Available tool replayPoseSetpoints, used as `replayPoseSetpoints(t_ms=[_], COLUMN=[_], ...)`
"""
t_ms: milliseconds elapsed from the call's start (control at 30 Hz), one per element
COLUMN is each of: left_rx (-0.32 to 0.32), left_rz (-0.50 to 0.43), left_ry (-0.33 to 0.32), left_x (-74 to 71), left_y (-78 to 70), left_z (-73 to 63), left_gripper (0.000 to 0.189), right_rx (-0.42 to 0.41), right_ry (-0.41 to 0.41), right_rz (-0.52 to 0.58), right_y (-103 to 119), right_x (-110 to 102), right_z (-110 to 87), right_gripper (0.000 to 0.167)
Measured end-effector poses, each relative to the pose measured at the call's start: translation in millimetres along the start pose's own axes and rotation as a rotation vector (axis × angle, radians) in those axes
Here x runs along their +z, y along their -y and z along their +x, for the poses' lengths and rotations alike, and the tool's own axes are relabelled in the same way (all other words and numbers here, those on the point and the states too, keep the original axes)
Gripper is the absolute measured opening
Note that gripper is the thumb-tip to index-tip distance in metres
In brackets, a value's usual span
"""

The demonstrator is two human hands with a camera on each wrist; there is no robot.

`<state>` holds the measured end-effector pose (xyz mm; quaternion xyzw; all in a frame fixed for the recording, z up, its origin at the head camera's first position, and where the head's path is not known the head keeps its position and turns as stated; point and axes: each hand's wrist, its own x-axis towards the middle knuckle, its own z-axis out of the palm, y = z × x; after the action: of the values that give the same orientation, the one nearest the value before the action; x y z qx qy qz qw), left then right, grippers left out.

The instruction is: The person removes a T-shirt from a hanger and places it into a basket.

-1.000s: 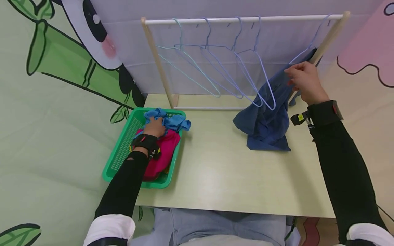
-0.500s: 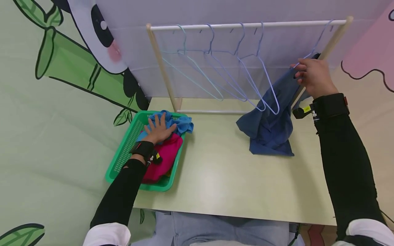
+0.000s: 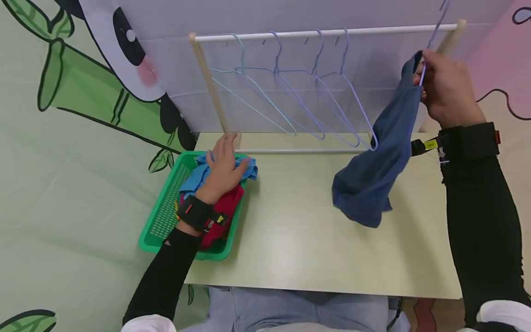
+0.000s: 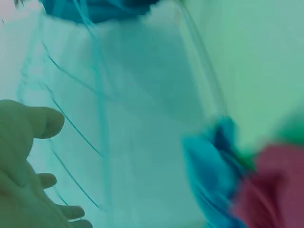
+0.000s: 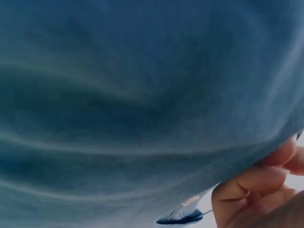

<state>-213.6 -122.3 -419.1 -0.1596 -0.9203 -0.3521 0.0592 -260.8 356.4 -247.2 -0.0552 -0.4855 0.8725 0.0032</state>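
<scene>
In the head view my right hand [image 3: 450, 87] grips a purple clothes hanger [image 3: 440, 25] at the shoulder, fingers curled. A dark blue garment [image 3: 379, 157] hangs from it, its lower end low over the table. The hanger's hook reaches up past the rack's rail. The garment's cloth [image 5: 142, 95] fills most of the right wrist view. My left hand [image 3: 224, 173] is over the green basket [image 3: 159, 221], fingers straight and pointing at the rack's left post, holding nothing. Beneath it lie a light blue garment [image 3: 195, 180] and a crimson garment [image 3: 228, 203].
Several thin hangers [image 3: 307, 101] hang from the white rail [image 3: 298, 35] of a wooden-posted rack at the table's back. The pale table [image 3: 290, 230] reaches to the person's lap. Behind stands a printed cloth backdrop [image 3: 95, 87].
My right hand has taken hold of the hanger and raised it, with the dark blue garment lifting and swinging along. My left hand has let go of the light blue garment and moved toward the rack's post.
</scene>
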Motion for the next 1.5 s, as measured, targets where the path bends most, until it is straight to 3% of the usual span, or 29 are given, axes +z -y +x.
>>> replayPoseSetpoints(t_ms=[167,300,467,633,800,900,1000,1300,1500], left_rx=[0.232,0.398,0.542,0.633,0.574,0.542,0.553,0.693,0.759], left_rz=[-0.002,-0.065,-0.173,-0.272,-0.3,-0.312,-0.324,-0.377,-0.241], left_ry=[-0.073,-0.084,-0.062,-0.063,-0.103,-0.114,-0.1,-0.041,-0.05], left_x=[6.9,13.0,17.6,19.4,14.8,10.4,6.1,8.3,10.7], left_y=[-66.1,-121.0,-177.3,-217.2,-236.3,-240.1,-240.4,-244.2,-251.0], left_z=[5.8,10.5,15.2,18.8,8.2,-0.4,-8.8,-26.7,-44.1], left_gripper=[0.066,0.057,0.054,0.046,0.033,0.025,0.019,0.019,0.026], right_rx=[-0.058,-0.077,-0.116,-0.165,-0.206,-0.215,-0.202,-0.213,-0.222], right_ry=[0.078,0.13,0.207,0.267,0.279,0.281,0.292,0.262,0.26], right_rz=[-0.154,-0.251,-0.345,-0.388,-0.362,-0.334,-0.285,-0.233,-0.154], right_y=[-17,-33,-51,-62,-70,-74,-76,-75,-72], right_x=[15,29,51,71,87,94,97,96,91], right_z=[-30.7,-55.6,-79.2,-100.8,-118.7,-126.8,-132.9,-132.2,-125.9], right_gripper=[0.025,0.028,0.032,0.034,0.035,0.035,0.035,0.033,0.033])
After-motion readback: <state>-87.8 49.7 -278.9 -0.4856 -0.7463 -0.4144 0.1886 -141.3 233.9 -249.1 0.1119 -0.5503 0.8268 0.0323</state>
